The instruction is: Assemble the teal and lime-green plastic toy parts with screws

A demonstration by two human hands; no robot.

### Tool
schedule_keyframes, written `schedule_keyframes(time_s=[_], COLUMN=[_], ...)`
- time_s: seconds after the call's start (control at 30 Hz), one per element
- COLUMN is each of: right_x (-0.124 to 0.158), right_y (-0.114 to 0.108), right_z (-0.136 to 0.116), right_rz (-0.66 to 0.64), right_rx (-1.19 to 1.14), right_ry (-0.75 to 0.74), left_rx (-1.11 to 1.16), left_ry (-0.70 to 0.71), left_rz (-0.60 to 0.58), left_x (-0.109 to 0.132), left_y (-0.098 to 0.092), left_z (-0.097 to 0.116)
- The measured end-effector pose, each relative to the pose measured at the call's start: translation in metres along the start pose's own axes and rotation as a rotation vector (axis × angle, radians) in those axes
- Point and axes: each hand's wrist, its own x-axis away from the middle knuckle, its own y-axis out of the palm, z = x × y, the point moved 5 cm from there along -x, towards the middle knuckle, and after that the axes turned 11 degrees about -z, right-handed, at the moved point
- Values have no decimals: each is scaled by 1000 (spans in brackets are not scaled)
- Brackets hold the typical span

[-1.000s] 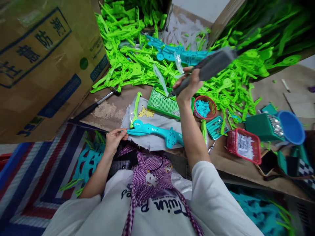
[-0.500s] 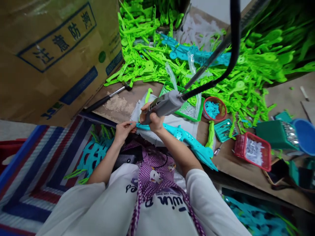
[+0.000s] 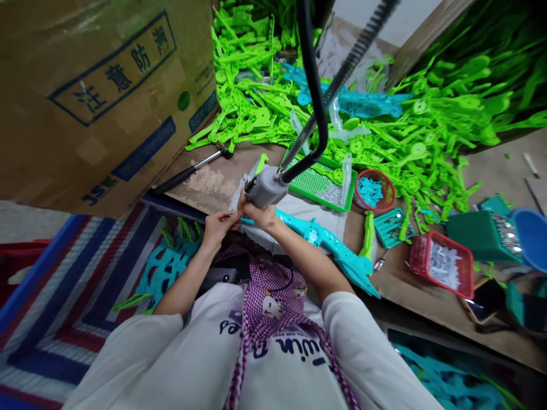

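A long turquoise plastic part [image 3: 314,232] lies on a white cloth [image 3: 294,206] at the near edge of the workbench. My left hand [image 3: 220,228] pinches the left end of this part. Above that same end, my right hand [image 3: 257,212] is wrapped round a grey power screwdriver [image 3: 269,187], which stands more upright, with a black cable and a coiled spring rising from its top. The screwdriver's tip is hidden behind my hands.
Bright green parts [image 3: 371,148] are heaped across the back. A hammer [image 3: 192,169] lies beside the large carton [image 3: 106,102] at left. A green basket [image 3: 318,185], red baskets [image 3: 464,256] and a green tray [image 3: 391,226] stand at centre and right.
The screwdriver has swung from leaning right to more upright, and my right hand has moved slightly left with it. My left hand keeps its hold on the turquoise part.
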Motion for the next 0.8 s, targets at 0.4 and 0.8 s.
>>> schedule_keyframes(time_s=[0.4,0.8], right_x=[4,-36], right_y=[-135,-245], right_z=[-60,-36], right_rz=[621,762], right_rx=[253,377], right_ry=[-376,-344], left_rx=[-13,22], left_ry=[32,17], left_rz=[-23,9], left_x=[1,0], left_y=[-3,-4], left_z=[4,1])
